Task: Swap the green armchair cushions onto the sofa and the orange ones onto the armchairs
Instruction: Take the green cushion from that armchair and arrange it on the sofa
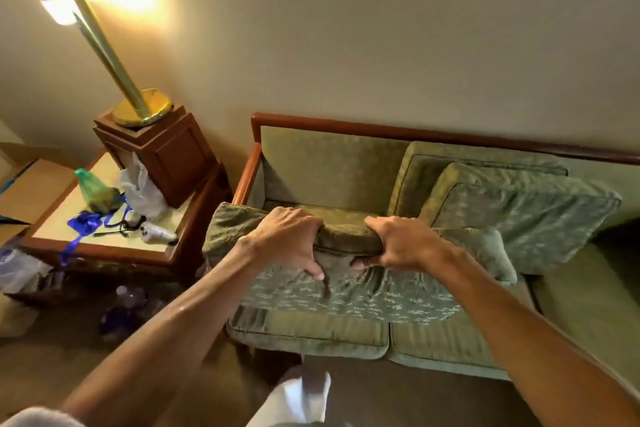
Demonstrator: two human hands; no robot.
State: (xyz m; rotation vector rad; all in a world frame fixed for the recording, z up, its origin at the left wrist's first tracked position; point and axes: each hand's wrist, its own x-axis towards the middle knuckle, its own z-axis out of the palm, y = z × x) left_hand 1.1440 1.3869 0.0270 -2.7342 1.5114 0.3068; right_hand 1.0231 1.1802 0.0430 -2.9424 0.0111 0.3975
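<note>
Green patterned cushion (346, 291) gripped at its top edge by both hands, fingers curled tight over the edge: left hand (287, 241), right hand (401, 243). Cushion held upright over the sofa (311, 329) seat, left end. Two more green cushions (526, 208) lean against the backrest, right. Side table (104, 239) left of sofa.

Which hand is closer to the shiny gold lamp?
The left hand. It grips the green cushion on the side toward the gold lamp; the right hand grips it farther along, away from the lamp.
</note>
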